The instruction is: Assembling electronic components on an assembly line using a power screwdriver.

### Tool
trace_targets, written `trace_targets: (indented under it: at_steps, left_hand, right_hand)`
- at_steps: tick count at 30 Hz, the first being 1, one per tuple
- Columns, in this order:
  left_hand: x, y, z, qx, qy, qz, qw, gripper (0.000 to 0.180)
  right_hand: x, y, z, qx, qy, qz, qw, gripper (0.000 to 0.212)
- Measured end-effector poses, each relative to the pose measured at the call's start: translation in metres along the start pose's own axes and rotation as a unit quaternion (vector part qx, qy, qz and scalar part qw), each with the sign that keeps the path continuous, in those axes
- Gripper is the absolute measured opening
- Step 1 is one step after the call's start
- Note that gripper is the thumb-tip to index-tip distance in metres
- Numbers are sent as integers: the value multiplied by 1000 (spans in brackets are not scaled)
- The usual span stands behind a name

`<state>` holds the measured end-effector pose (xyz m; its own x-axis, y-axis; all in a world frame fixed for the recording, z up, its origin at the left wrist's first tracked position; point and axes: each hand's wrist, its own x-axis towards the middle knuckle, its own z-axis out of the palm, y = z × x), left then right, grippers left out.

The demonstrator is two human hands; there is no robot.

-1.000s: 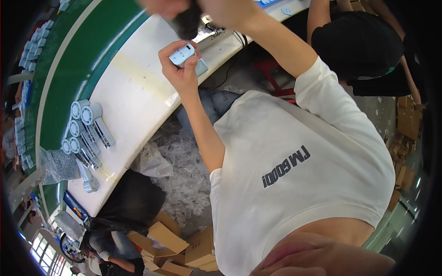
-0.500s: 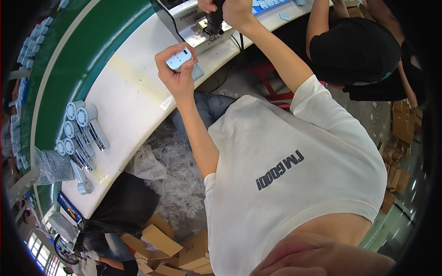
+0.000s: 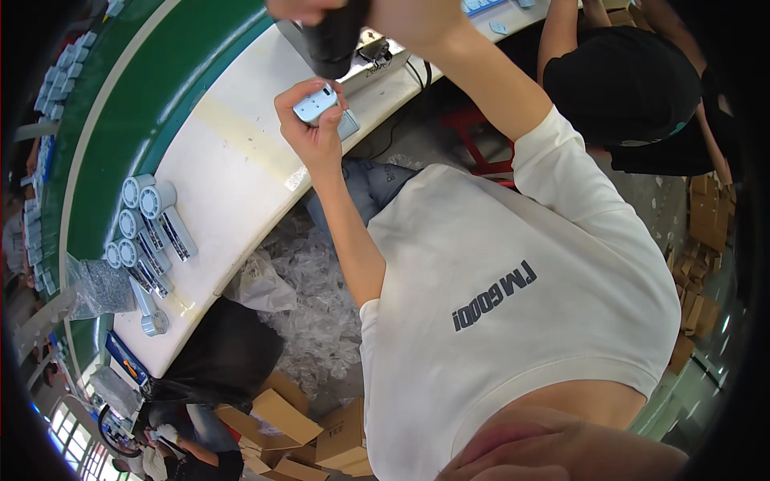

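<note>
My left hand (image 3: 314, 128) grips a light blue plastic housing (image 3: 315, 104), its end with a dark slot and small holes facing up. A further light blue part (image 3: 348, 124) shows below the palm, close to the table edge. In my right hand (image 3: 409, 22) is a black electric screwdriver (image 3: 330, 44), blurred by motion, pointing down just above the housing. Its tip is hard to make out, and whether it touches the housing I cannot tell. Behind the screwdriver stands a grey metal machine (image 3: 377, 60), partly covered by it.
On the white curved table (image 3: 224, 152), several light blue handheld-fan housings (image 3: 156, 200) lie to the left. Nearby are a clear bag of small parts (image 3: 104, 284) and a blue tray (image 3: 127, 359). A green conveyor (image 3: 104, 136) runs behind. A co-worker (image 3: 622, 88) sits at right; cardboard boxes (image 3: 341, 433) stand below.
My right hand has brought the screwdriver up and left, from the metal machine to above the housing. My left hand keeps its hold on the housing, nearly still.
</note>
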<state>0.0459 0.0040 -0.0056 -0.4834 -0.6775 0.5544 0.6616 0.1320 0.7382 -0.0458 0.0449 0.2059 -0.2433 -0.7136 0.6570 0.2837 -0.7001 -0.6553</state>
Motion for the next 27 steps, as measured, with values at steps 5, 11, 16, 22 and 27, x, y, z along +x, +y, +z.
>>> trace_targets:
  at_steps: [5,11,16,22,27]
  left_hand:
    - [-1,3,3,-33,13,-21,999,45]
    - [-1,4,3,-37,12,-18,999,44]
    - [0,8,5,-38,19,-21,999,43]
    - [0,6,3,-42,19,-26,999,42]
    - [0,6,4,-46,21,-28,998,42]
  right_hand:
    - [2,13,17,-116,-8,-25,993,45]
    - [3,20,19,-93,2,7,996,49]
    - [3,29,19,-126,-12,15,992,56]
    - [4,34,18,-100,-23,-14,995,57]
    - [3,32,19,-99,-18,-4,995,54]
